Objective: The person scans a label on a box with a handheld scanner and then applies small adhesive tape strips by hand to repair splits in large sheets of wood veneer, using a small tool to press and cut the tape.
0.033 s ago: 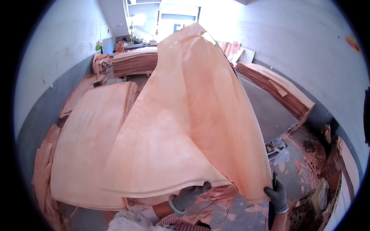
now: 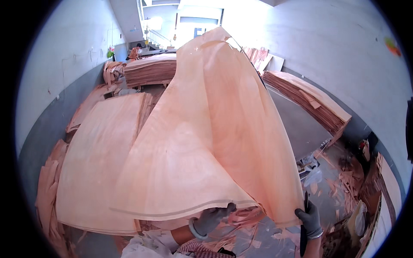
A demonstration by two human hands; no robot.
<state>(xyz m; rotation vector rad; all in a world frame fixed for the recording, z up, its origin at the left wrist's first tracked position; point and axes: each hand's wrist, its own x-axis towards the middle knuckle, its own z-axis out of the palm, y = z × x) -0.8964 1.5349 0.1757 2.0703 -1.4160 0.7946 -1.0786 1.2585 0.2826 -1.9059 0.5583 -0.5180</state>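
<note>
A large, pale peach veneer sheet rises in folds across the middle, its top raised toward the far end. My left hand, in a grey glove, is closed on the sheet's near edge at bottom centre, fingertips partly hidden by it. My right hand, also gloved, grips the sheet's lower right corner, with a thin dark upright piece beside its fingers. Under the sheet's left part lies a stack of similar veneer.
Veneer stacks stand at back left and right, beside a grey board. Torn scraps line the left wall and litter the floor. A person in orange is at the far left, near stairs.
</note>
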